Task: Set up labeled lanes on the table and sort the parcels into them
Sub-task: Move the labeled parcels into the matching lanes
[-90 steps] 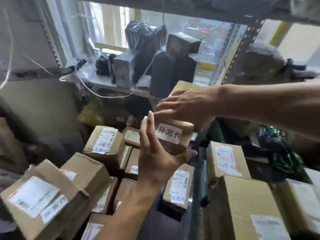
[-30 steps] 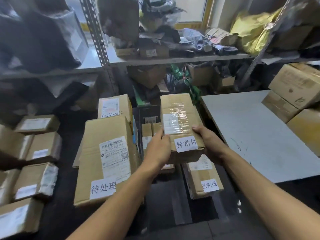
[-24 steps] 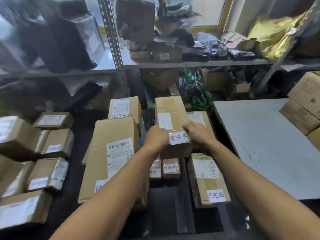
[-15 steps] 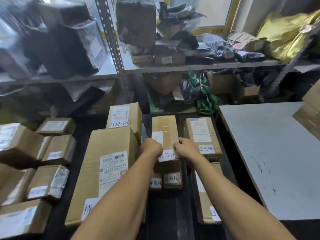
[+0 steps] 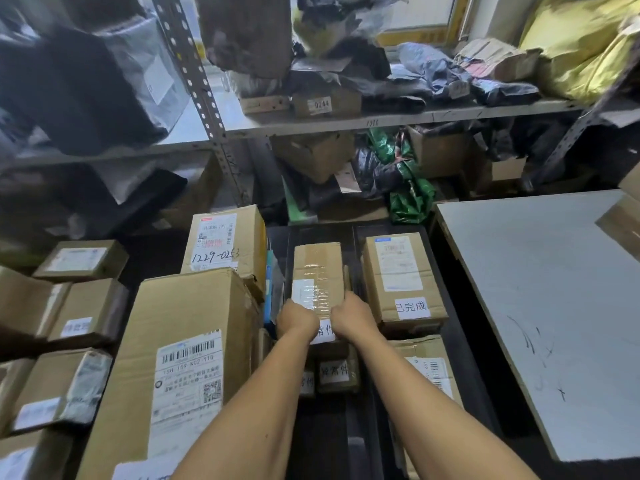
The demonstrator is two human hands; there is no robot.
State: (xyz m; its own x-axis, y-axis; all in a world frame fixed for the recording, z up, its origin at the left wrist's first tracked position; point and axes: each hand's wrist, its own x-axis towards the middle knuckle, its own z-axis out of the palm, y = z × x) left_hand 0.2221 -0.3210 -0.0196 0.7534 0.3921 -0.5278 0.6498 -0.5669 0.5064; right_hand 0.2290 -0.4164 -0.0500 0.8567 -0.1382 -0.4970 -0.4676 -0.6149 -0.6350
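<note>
Our left hand (image 5: 297,319) and right hand (image 5: 350,315) curl round the near end of the tape-wrapped brown cardboard parcel (image 5: 317,268). Held aloft a second ago, it now sits in the middle lane of the black table (image 5: 329,431), beside the brown carton labelled 已完成 (image 5: 401,278); only letting go seems left.

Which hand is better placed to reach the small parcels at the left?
Probably left: the left hand, on the taped parcel, is nearer the small parcels; the right hand lies farther.
</note>
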